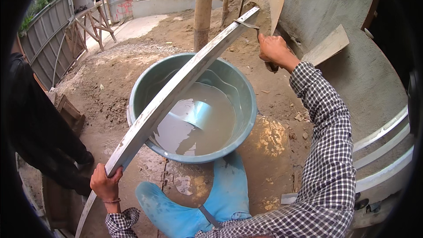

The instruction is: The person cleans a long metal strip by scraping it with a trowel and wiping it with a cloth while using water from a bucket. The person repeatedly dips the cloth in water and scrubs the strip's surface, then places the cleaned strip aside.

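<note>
My left hand (105,184) is closed around the near end of a long, pale straightedge bar (174,90). The bar slants up to the far right, over a round green-grey tub (252,105). In my right hand (276,52) is a trowel (248,25), gripped by its handle; its thin blade, seen nearly edge-on, lies across the bar near the far end. Cloudy water (211,134) fills the lower part of the tub. A pale, shiny shape shows in the water, and I cannot tell whether it is an object or a reflection.
A bamboo post (204,13) stands just beyond the tub. To the left is a person in dark clothes (42,128). A board (327,46) leans by the grey wall (374,57) on the right, with several white bars (383,150) nearer me. Sandy soil (105,79) surrounds the tub.
</note>
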Action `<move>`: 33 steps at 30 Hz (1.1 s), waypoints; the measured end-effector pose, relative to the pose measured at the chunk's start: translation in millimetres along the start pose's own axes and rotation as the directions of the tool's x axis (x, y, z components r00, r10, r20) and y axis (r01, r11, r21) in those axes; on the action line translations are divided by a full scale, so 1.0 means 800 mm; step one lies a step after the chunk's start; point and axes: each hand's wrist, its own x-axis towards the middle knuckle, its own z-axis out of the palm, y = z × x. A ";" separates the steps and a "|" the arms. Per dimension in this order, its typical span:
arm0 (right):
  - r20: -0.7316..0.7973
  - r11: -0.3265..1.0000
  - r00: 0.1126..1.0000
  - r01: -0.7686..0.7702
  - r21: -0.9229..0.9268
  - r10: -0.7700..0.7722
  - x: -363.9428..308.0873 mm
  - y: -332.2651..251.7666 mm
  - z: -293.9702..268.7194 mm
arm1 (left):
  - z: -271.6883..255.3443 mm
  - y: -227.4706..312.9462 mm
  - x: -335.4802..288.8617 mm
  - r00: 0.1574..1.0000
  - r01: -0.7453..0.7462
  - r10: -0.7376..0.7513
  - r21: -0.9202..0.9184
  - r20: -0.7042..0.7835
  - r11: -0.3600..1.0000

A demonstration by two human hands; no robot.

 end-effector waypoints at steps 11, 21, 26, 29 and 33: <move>0.043 0.999 0.998 -0.038 -0.015 0.039 0.019 0.046 0.007 | -0.002 0.001 -0.001 1.000 -0.006 0.006 0.045 0.004 0.999; -0.044 1.000 0.999 -0.002 0.006 0.002 0.018 0.060 0.024 | 0.004 -0.001 -0.003 1.000 0.010 -0.010 0.031 0.010 0.999; -0.006 0.998 0.999 -0.052 0.041 0.052 0.036 0.075 0.032 | 0.012 0.001 0.003 1.000 0.000 0.000 0.037 0.007 0.999; 0.000 0.999 0.999 -0.036 0.038 0.036 0.013 0.050 0.004 | 0.002 0.000 -0.002 1.000 0.022 -0.023 0.048 0.013 0.999; 0.115 0.992 0.988 -0.114 0.061 0.106 0.042 0.081 0.009 | 0.009 0.004 -0.001 1.000 0.011 -0.012 0.045 0.012 0.999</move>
